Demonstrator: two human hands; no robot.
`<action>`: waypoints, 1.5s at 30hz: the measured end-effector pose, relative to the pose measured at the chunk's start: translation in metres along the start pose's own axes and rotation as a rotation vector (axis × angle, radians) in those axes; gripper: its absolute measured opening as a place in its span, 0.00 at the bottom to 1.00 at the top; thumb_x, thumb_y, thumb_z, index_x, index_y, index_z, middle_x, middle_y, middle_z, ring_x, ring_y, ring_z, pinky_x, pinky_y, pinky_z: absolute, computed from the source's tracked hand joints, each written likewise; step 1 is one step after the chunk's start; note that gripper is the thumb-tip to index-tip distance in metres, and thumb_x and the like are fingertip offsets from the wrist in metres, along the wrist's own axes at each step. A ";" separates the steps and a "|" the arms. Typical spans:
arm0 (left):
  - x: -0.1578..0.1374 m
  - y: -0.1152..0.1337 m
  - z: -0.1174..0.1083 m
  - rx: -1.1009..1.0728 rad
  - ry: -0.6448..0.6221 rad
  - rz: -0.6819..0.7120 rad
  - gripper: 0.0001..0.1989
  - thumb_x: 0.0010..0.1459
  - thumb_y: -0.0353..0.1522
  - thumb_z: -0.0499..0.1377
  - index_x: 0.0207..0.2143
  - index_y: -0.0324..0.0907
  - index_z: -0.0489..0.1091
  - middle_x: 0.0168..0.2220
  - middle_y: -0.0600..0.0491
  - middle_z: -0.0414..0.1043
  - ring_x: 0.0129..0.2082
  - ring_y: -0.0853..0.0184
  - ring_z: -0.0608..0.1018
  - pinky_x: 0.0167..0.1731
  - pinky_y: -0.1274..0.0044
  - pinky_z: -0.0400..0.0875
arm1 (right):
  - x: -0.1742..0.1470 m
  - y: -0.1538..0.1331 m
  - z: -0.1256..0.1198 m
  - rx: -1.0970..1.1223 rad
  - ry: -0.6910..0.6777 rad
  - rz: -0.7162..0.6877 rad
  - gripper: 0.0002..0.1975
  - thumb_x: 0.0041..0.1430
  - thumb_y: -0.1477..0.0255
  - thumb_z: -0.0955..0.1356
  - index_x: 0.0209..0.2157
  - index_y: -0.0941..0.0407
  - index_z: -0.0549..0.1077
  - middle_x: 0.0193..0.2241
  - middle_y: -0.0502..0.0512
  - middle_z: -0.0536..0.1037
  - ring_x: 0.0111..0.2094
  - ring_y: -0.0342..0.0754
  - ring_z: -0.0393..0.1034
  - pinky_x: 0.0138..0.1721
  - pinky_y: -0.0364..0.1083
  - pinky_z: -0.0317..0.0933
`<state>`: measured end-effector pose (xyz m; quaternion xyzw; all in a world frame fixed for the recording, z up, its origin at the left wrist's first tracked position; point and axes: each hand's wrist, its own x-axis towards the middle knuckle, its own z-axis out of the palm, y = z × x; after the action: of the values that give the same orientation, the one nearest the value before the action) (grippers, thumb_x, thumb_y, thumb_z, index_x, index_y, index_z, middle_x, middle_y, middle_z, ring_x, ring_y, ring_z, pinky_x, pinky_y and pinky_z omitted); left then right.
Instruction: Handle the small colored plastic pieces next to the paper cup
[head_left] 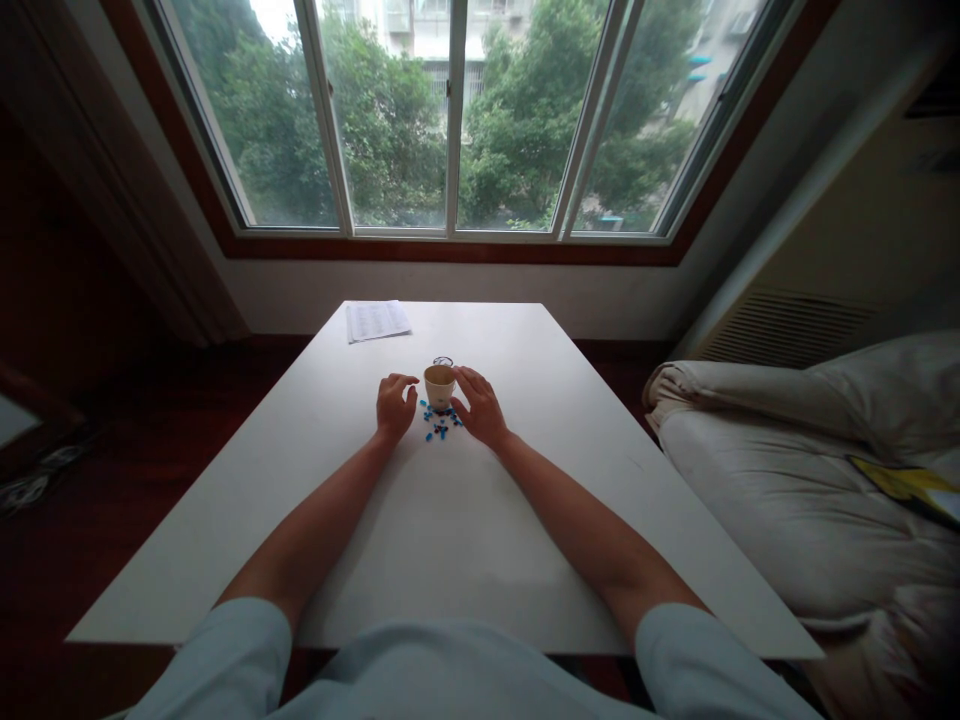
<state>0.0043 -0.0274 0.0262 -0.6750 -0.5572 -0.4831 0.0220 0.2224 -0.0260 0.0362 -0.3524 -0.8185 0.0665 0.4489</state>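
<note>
My left grip point(396, 408) and right grip point(480, 405) flank a pale cup point(439, 390), neither clasping it

The cup stands upright toward the far end of a white table point(450, 545), its mouth facing up. On its near side lies a scatter of small blue and dark pieces point(442, 433), some so close to its base that I cannot tell whether they touch it. I judge the step in hand to be framing the cup from both sides. Taking hold of it would call for bringing both grips inward to its wall without sweeping the pieces along; lifting a piece would instead call for a narrow pinch of thumb and finger.

My left grip is half curled and released, thumb and forefinger parted toward the cup's left side, with a slim gap before it. I see nothing in it. My right grip is spread wider and also released, its fingers reaching to the right of the rim, its thumb apart and near the pieces. Whether those fingertips touch the cup, I cannot tell.

Just beyond the cup is a thin dark looped thing point(442, 358). At the table's far left corner lie sheets of paper point(378, 321).
</note>
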 end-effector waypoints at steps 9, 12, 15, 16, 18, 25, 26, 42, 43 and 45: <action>-0.003 -0.004 0.007 -0.004 -0.095 -0.005 0.11 0.59 0.26 0.53 0.38 0.44 0.75 0.40 0.48 0.74 0.44 0.59 0.72 0.49 0.65 0.68 | 0.007 0.009 0.022 0.248 -0.007 0.113 0.34 0.64 0.52 0.63 0.67 0.51 0.57 0.66 0.57 0.58 0.69 0.55 0.46 0.69 0.59 0.48; -0.003 -0.004 0.007 -0.004 -0.111 -0.003 0.11 0.59 0.26 0.53 0.36 0.44 0.76 0.40 0.48 0.74 0.44 0.59 0.72 0.49 0.65 0.68 | 0.008 0.009 0.025 0.278 -0.048 0.125 0.35 0.64 0.50 0.64 0.67 0.51 0.57 0.66 0.57 0.58 0.70 0.56 0.43 0.69 0.60 0.46; -0.002 -0.005 0.006 -0.009 -0.130 -0.013 0.11 0.59 0.27 0.53 0.36 0.44 0.76 0.38 0.49 0.75 0.41 0.60 0.73 0.45 0.67 0.69 | 0.007 0.009 0.023 0.280 -0.038 0.132 0.34 0.64 0.52 0.64 0.67 0.50 0.57 0.66 0.55 0.58 0.70 0.54 0.43 0.69 0.58 0.47; -0.002 -0.006 0.005 -0.015 -0.147 -0.022 0.11 0.59 0.27 0.53 0.36 0.43 0.76 0.37 0.49 0.76 0.39 0.61 0.74 0.43 0.69 0.69 | 0.007 0.010 0.020 0.274 -0.009 0.137 0.32 0.65 0.53 0.63 0.67 0.50 0.58 0.66 0.54 0.59 0.70 0.53 0.45 0.69 0.57 0.48; -0.002 -0.006 0.005 -0.027 -0.197 -0.042 0.12 0.59 0.28 0.53 0.38 0.43 0.77 0.36 0.50 0.76 0.35 0.64 0.74 0.38 0.72 0.69 | 0.006 0.014 0.013 0.241 0.079 0.160 0.28 0.66 0.56 0.63 0.65 0.50 0.61 0.63 0.55 0.63 0.67 0.52 0.52 0.67 0.56 0.51; -0.008 0.009 0.004 0.036 -0.399 0.039 0.13 0.60 0.32 0.55 0.41 0.46 0.79 0.29 0.53 0.77 0.28 0.66 0.75 0.32 0.76 0.65 | -0.006 0.045 -0.002 0.040 0.001 0.249 0.10 0.64 0.70 0.64 0.39 0.55 0.77 0.37 0.55 0.77 0.39 0.48 0.68 0.44 0.48 0.64; -0.009 0.011 0.004 0.046 -0.435 0.059 0.13 0.60 0.33 0.55 0.41 0.46 0.79 0.29 0.53 0.77 0.29 0.66 0.75 0.32 0.76 0.65 | -0.008 0.047 0.000 0.013 -0.078 0.228 0.09 0.62 0.72 0.65 0.37 0.55 0.77 0.34 0.54 0.76 0.36 0.47 0.67 0.43 0.47 0.63; -0.009 0.025 -0.003 0.286 -0.677 0.080 0.16 0.64 0.42 0.53 0.48 0.52 0.77 0.35 0.51 0.79 0.37 0.62 0.79 0.38 0.76 0.67 | -0.015 0.040 0.015 -0.171 -0.316 0.186 0.07 0.60 0.74 0.68 0.39 0.53 0.77 0.33 0.53 0.72 0.39 0.45 0.63 0.41 0.42 0.57; -0.009 0.025 -0.003 0.289 -0.675 0.078 0.16 0.64 0.42 0.53 0.48 0.53 0.77 0.35 0.52 0.79 0.37 0.62 0.79 0.38 0.76 0.66 | -0.015 0.040 0.015 -0.177 -0.315 0.191 0.06 0.59 0.74 0.67 0.37 0.53 0.77 0.33 0.53 0.72 0.39 0.45 0.63 0.41 0.42 0.57; -0.009 0.024 -0.003 0.296 -0.670 0.071 0.16 0.64 0.41 0.53 0.49 0.53 0.76 0.35 0.52 0.79 0.37 0.62 0.78 0.37 0.76 0.66 | -0.016 0.039 0.015 -0.193 -0.306 0.206 0.05 0.59 0.75 0.67 0.35 0.54 0.77 0.33 0.53 0.72 0.39 0.45 0.63 0.41 0.42 0.56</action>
<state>0.0217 -0.0444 0.0338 -0.8043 -0.5735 -0.1482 -0.0477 0.2365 -0.0036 0.0002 -0.4614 -0.8394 0.0860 0.2742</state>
